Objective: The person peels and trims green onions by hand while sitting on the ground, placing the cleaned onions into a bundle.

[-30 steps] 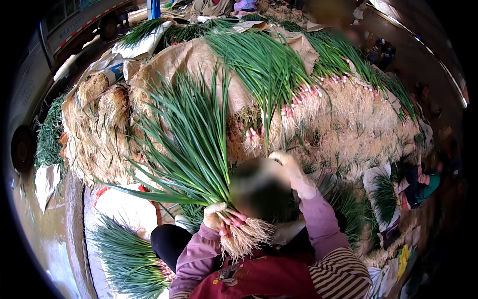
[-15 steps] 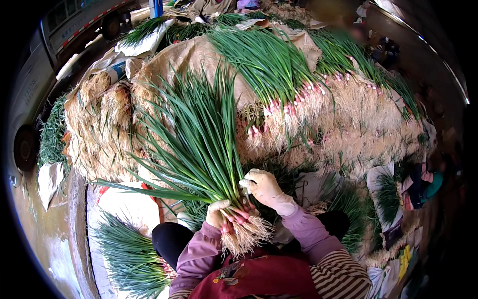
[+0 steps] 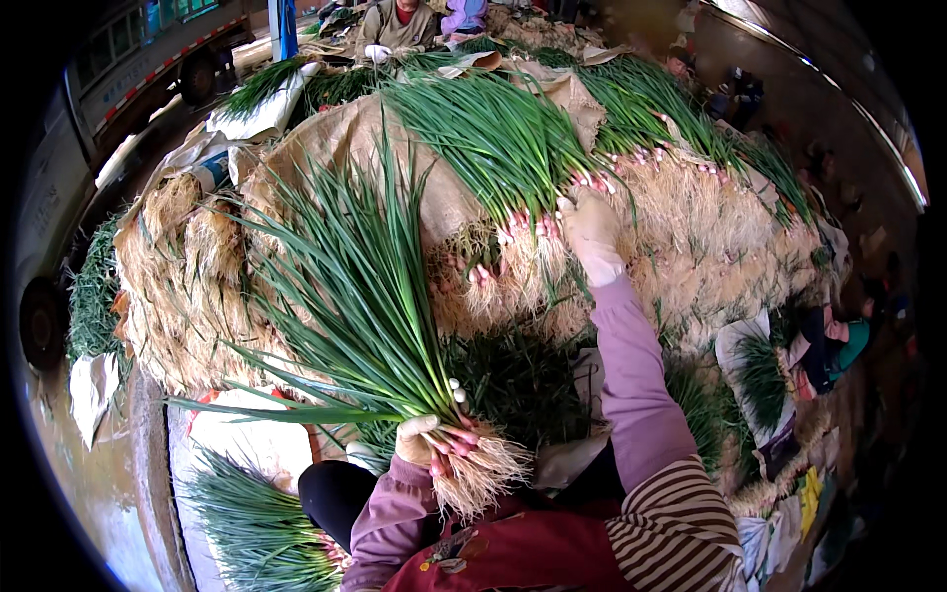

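My left hand point(image 3: 418, 440), in a pale glove, is closed around a large bunch of spring onions point(image 3: 400, 345) near the bulbs. Their long green leaves fan up and to the left, while pink bulbs and stringy roots hang by my lap. With my right arm stretched forward, my gloved right hand point(image 3: 592, 229) is at the bulb ends of another heap of spring onions point(image 3: 493, 128). Its fingers are drawn together on the stalks there; the fingertips are partly hidden among them.
Tan burlap point(image 3: 355, 128) lies over a big root-fringed stack point(image 3: 187, 257). A further bundle of onions point(image 3: 256, 518) lies at lower left, beside a white sack point(image 3: 252, 434). Across the stack sits a person point(image 3: 400, 30); another point(image 3: 834, 345) is at far right. A truck point(image 3: 138, 69) stands at back left.
My right hand has left the held bunch and reached forward and right to the heap. My left hand keeps hold of its bunch. The view has shifted slightly.
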A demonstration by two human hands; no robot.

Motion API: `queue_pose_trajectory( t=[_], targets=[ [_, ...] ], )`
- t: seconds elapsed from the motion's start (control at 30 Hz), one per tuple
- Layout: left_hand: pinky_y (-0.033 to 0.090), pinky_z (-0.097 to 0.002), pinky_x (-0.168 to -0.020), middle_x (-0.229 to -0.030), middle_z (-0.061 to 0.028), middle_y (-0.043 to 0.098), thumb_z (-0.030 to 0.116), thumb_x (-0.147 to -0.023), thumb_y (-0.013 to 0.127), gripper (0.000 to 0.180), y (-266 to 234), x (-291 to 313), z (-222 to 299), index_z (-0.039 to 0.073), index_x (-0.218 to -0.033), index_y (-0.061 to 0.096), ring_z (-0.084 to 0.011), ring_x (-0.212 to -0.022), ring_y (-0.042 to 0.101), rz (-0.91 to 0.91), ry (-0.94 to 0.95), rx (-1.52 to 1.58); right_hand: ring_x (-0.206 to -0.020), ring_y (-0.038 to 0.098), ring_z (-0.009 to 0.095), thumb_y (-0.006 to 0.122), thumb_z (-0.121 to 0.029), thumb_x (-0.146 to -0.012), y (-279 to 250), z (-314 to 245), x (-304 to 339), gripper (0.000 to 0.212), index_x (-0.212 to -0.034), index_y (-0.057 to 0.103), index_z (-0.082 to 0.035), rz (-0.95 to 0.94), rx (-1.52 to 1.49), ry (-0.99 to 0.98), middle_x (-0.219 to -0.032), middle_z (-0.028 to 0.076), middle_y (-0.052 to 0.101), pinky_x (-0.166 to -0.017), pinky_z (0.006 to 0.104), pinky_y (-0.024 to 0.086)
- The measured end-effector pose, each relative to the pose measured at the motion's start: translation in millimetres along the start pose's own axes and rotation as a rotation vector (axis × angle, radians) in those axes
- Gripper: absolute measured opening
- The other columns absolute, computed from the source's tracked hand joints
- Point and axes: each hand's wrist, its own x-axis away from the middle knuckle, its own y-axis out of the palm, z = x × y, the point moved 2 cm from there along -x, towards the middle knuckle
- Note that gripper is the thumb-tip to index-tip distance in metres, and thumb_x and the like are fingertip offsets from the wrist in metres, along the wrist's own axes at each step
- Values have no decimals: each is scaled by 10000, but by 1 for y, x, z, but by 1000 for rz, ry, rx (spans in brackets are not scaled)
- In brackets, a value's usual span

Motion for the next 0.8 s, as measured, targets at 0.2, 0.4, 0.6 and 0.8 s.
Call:
queue_pose_trajectory(
  t=[0.2, 0.4, 0.6, 0.8],
  targets=[
    [552, -352, -587, -1204, -300, 467, 244, -617, 626, 740, -18, -7, -7, -57, -1248, 387, -316, -679, 634, -14, -30, -5, -529, 525, 143, 568, -124, -827, -26, -38, 52, 124, -775, 583, -13, -333, -331, -50, -774, 90, 597, -476, 307, 441],
    [535, -296, -461, -892, -330, 593, 310, -721, 573, 581, -20, -1, -5, -147, -1072, 497, -305, -528, 625, 57, -188, -112, -582, 566, 140, 656, -157, -803, -39, -70, 210, 142, -794, 615, -22, -680, -996, -192, -645, 52, 585, -551, 258, 449],
    [547, -361, -650, -917, -283, 594, 306, -740, 581, 637, -6, 4, -2, -71, -1227, 417, -325, -762, 638, -98, -120, -49, -547, 451, 64, 602, -160, -863, 11, -90, 197, 152, -847, 592, -9, -985, -1480, 340, -646, -6, 546, -506, 207, 366],
    [563, -337, -571, -858, -322, 598, 203, -762, 591, 400, -23, 0, -13, -70, -1038, 493, -342, -689, 652, 6, -182, 24, -625, 601, 199, 622, -147, -782, 36, -81, 227, 148, -811, 619, -2, -632, -822, -6, -707, 133, 627, -610, 327, 480]
  ],
)
